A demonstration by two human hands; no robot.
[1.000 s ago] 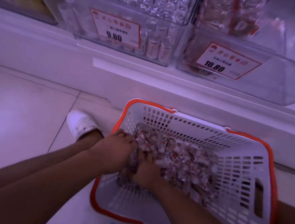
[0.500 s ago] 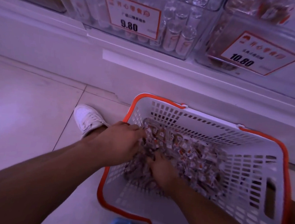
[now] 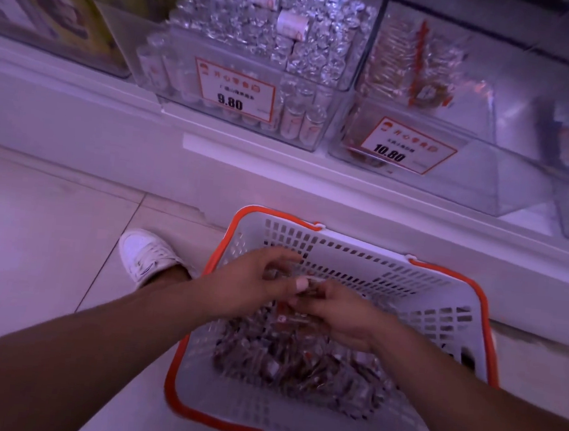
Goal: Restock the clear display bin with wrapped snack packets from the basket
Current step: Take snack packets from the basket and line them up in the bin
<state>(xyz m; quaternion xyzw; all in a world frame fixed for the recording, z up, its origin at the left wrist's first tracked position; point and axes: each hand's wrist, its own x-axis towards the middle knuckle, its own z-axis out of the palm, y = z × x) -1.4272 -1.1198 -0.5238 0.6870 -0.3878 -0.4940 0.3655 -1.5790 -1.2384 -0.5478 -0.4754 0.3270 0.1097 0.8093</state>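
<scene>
Basket (image 3: pixel 417 295) on tiled floor (image 3: pixel 41 228)

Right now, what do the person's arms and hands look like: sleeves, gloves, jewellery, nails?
Both forearms are bare to the frame edge, no sleeves showing. The left hand and right hand wear no gloves; no rings, watch or bracelets show. The left thumb has a pale, light-painted nail. A white shoe is on the one visible foot.

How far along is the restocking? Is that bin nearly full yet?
Early, it seems. The bin tagged 10.80 holds only a few packets at the back, its front bare. Both hands, left hand and right hand, are gathering a bunch of snack packets above the basket. A large heap still lies inside.
</scene>
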